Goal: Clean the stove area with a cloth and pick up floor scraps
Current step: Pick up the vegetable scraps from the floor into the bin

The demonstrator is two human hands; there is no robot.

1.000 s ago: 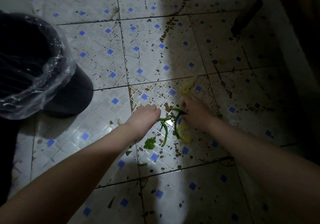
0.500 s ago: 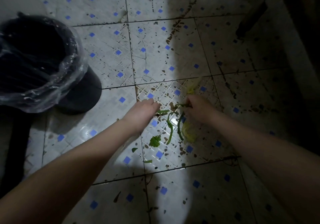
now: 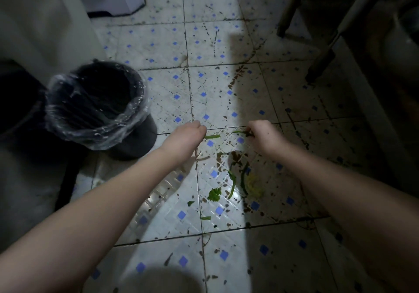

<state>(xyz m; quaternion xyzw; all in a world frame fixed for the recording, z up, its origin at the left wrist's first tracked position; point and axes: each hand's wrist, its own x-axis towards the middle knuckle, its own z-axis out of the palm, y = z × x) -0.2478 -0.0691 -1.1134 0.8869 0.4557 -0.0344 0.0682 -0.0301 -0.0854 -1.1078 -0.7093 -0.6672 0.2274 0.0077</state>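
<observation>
Two hands (image 3: 186,137) (image 3: 264,135), one bin (image 3: 138,104), roughly seven green scraps (image 3: 214,194)

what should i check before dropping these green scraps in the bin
1. Left hand grip on green strip: ok, pinched at one end.
2. Right hand grip on second green strip: ok, pinched.
3. Bin open and lined: ok.
4. Room inside bin: cannot tell, interior dark.
5. Way from hands to bin: ok, bare floor between.
6. Scraps all gathered: not ok; leaf, yellowish scrap and more strips lie on the floor.
</observation>
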